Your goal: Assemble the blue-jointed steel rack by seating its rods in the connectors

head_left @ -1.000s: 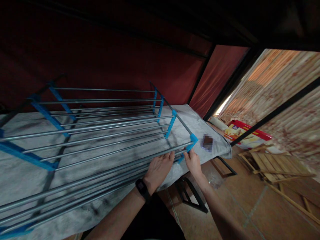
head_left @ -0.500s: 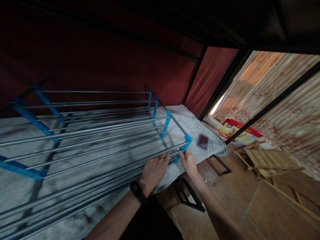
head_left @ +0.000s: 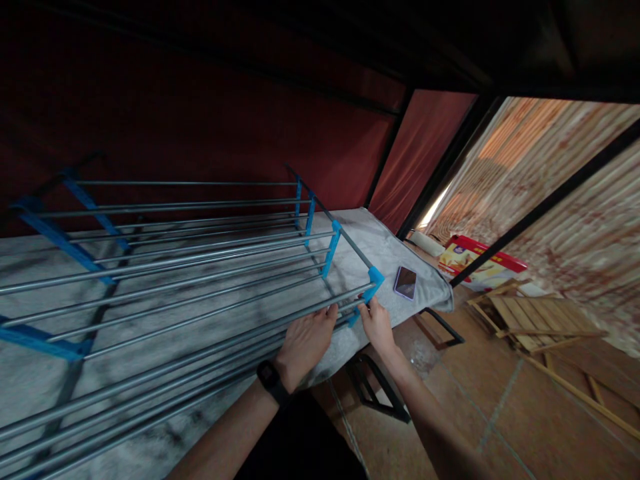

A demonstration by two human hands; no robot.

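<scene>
A rack [head_left: 75, 247] of grey metal tubes joined by blue plastic brackets lies across the surface before me. My left hand [head_left: 310, 337], with a black watch on its wrist, is closed over the front tubes close to their right end. Its fingertips are partly hidden behind the tubes. Just to its right, my right hand [head_left: 377, 325] is closed on the lower part of the front right blue bracket [head_left: 373, 280], thumb and fingers pressed against it where the tubes end.
A grey cloth [head_left: 350, 210] covers the tabletop. A phone [head_left: 405, 283] lies on it, right of the rack. Beyond the table stand a red and yellow box [head_left: 480, 263] and a folded wooden chair [head_left: 545, 317] on the tiled floor. Black frame posts rise at the right.
Both hands keep their places on the rack, with only a very slight shift. The camera view has moved a little.
</scene>
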